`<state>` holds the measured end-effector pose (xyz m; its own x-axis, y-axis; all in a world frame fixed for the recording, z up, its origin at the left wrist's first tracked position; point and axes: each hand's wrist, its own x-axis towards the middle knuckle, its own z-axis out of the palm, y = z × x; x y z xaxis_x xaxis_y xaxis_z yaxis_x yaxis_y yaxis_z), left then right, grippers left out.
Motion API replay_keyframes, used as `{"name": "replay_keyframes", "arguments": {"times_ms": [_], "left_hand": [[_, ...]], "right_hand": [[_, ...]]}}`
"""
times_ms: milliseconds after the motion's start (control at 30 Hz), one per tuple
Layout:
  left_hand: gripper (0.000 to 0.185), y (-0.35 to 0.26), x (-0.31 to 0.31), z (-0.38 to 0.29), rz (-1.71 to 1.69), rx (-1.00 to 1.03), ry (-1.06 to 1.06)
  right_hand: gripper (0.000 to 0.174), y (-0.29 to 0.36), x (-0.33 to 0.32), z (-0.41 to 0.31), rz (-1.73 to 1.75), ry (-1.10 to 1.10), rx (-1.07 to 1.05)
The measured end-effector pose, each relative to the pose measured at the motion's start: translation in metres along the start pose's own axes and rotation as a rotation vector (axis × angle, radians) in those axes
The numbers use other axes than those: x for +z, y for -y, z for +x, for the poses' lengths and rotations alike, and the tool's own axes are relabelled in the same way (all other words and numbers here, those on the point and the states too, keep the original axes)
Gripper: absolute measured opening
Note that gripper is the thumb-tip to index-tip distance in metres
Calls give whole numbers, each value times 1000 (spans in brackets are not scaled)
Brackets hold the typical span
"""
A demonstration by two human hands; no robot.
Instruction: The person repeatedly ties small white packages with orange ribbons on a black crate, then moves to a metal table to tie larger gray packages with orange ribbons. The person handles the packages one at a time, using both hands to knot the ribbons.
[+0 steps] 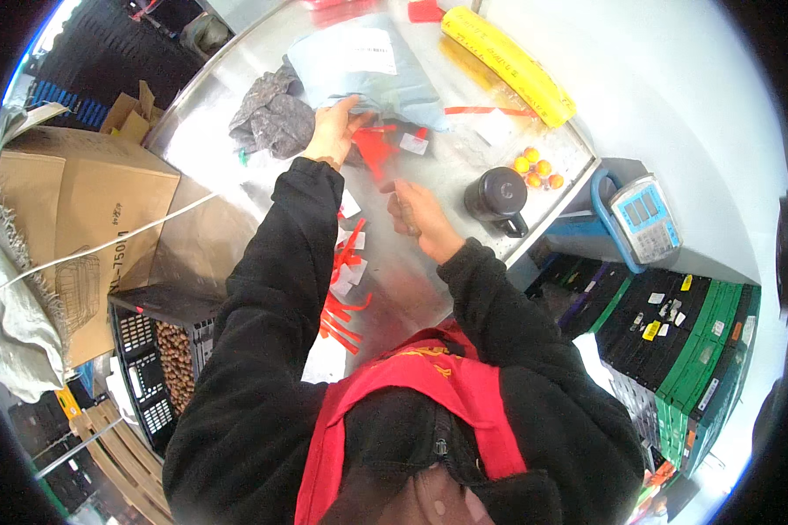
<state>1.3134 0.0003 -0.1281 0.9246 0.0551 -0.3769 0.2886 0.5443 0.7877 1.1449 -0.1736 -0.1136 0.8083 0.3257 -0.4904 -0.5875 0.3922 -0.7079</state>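
Note:
A piece of red mesh or plastic (375, 149) stretches between my hands above the metal table (446, 147). My left hand (335, 130) has its fingers at the upper end, by the lower edge of a pale blue plastic bag (368, 59) with a printed label. At the lower end of the red piece, my right hand (420, 216) is curled, fingertips pinched on it. A crumpled grey cloth (272, 115) lies left of my left hand. Red strips (341, 321) with white tags (351, 272) lie along my left sleeve. A small white tag (414, 143) rests below the bag.
A dark lidded mug (499, 193) and several orange balls (532, 156) stand at the table's right, below a yellow roll (509, 65). A scale (647, 216) hangs past the edge, above stacked crates (683, 354). Cardboard boxes (85, 223) and a crate of brown nuts (174, 361) are left.

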Motion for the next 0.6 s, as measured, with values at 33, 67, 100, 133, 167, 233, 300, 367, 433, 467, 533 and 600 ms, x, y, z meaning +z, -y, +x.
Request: {"name": "replay_keyframes", "arguments": {"times_ms": [33,67,100,133,167,233,300,367,433,467,533,600], "left_hand": [[14,0,-1,2,2,-18,-19],[12,0,-2,3,-2,-44,-25],[12,1,-4,4,37,-36,-36],[13,1,-6,6,70,-35,-32],[13,1,-8,7,105,-46,-46],[16,-1,-9,10,254,-72,-139],[19,-3,-10,12,309,-79,-206],[23,-4,-12,11,267,-63,-214],[23,-6,-16,10,267,-99,-231],[24,-6,-17,10,270,-117,-254],[23,-5,-21,11,290,-114,-221],[23,-4,-24,12,290,-121,-216]], "right_hand": [[33,2,2,6,67,53,32],[34,2,4,12,135,106,65],[34,2,6,17,183,134,83],[35,2,9,23,231,162,100],[35,1,12,26,268,136,140],[35,-4,17,29,297,158,159],[35,-8,19,27,318,137,175],[36,-13,17,21,352,150,170],[35,-15,10,17,353,122,159],[35,-16,7,17,366,109,163],[35,-16,3,22,398,105,182],[34,-16,4,34,447,186,190]]}}
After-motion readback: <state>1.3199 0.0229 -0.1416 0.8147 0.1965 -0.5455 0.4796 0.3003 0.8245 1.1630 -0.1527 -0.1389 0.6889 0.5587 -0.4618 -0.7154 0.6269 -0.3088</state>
